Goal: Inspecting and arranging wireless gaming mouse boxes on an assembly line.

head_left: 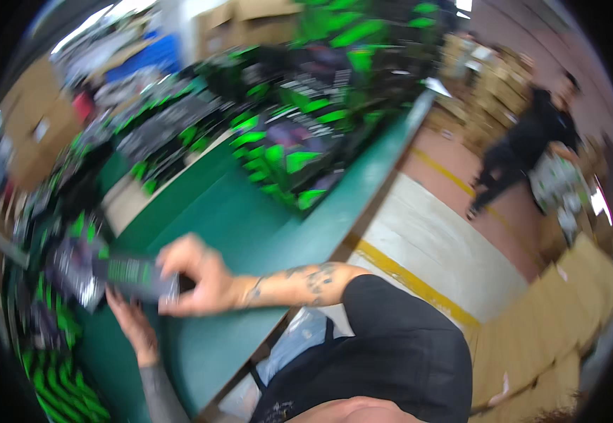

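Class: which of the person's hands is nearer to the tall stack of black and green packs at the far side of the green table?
Right. The right hand grips a dark pack, closer to the stack. The left hand lies below it, farther away.

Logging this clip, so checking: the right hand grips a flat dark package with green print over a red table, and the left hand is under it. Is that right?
Not quite: the table is green, not red, as the head view shows. The rest stands: the right hand grips the flat dark package with green print, and the left hand is under it.
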Demonstrator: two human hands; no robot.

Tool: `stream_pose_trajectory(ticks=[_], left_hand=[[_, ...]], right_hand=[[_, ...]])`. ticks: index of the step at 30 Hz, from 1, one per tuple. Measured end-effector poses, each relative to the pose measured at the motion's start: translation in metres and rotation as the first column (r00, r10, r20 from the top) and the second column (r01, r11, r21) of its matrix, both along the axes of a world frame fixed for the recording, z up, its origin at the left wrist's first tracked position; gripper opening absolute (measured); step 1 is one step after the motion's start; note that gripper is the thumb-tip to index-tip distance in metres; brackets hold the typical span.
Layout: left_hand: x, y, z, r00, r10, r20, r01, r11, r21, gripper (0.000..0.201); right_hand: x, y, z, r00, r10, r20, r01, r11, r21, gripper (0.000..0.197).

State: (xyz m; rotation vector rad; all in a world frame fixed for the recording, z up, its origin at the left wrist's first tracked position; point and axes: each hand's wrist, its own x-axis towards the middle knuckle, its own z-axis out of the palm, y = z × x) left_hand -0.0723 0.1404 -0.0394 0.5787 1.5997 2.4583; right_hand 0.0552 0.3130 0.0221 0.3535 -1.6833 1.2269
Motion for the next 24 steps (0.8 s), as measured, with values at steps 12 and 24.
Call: stream_pose_trajectory(ticks=[12,24], left_hand=[[-0.017,-0.028,0.015,0.73,0.197,-0.654,-0.549,0.74,-0.389,0.045],[-0.047,-0.101,0.073,0.698,-0.387,-0.602,0.543,0.835,0.092,0.062]], right_hand=[[-0.021,0.028,-0.042,0.356,0.767,0.533,-0.545,0.634,-0.548,0.115],[-0.022,0.024,-0.041,0.378,0.675,0.634,-0.544,0.716,-0.437,0.134]])
